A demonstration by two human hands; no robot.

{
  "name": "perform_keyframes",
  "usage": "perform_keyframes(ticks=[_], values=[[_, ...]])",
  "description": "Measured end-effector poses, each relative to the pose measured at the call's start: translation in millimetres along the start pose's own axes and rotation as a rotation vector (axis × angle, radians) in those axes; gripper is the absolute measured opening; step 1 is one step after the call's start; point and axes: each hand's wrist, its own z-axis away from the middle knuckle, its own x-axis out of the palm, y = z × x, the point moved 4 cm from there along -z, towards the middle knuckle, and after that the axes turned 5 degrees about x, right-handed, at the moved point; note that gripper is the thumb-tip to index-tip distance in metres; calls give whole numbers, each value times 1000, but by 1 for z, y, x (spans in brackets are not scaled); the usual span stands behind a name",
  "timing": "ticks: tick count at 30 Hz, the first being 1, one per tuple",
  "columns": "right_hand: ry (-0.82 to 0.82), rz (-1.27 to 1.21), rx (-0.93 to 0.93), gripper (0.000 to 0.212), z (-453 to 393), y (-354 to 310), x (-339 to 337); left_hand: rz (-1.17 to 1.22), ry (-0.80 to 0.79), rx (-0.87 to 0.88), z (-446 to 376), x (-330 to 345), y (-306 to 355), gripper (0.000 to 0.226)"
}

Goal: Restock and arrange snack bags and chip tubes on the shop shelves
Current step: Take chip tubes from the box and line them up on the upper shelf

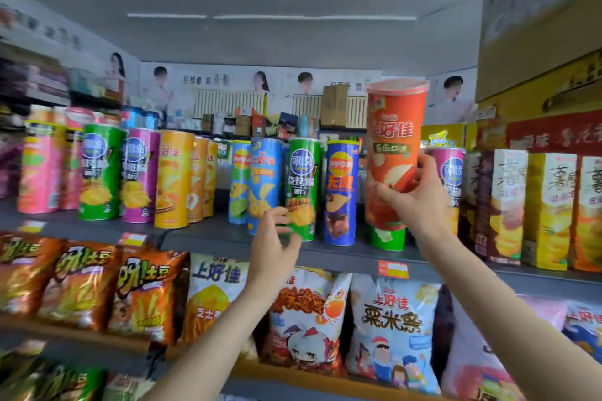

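Two hands (270,247) show, and one raised orange tube (395,137).

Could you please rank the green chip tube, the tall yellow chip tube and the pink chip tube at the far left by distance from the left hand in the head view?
1. The green chip tube, right at the left hand's fingertips.
2. The tall yellow chip tube, further left on the same shelf.
3. The pink chip tube, at the shelf's far left end.
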Motion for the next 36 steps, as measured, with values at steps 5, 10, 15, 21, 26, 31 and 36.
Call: perform_keyframes(ticks=[5,10,15,21,26,31,36], values=[[-87,-154,9,68,-16,-21,60,-89,176,8,-23,-55,-48,35],[-158,-256,-5,65,1,-59,148,-20,209,-12,-42,-124,-92,36],[-267,-270,-19,83,59,-108,281,6,28,77,-60,-212,-139,48],[-323,-312,64,72,136,-157,435,-47,-158,140,-109,-329,-182,70],[-313,-317,77,58,145,-193,483,-24,-214,116,-129,-379,-205,92],[-374,-254,-14,58,159,-224,525,33,-112,84,-138,-421,-217,82],[-525,-154,-37,64,167,-255,590,-44,8,55,-166,-492,-250,76]])
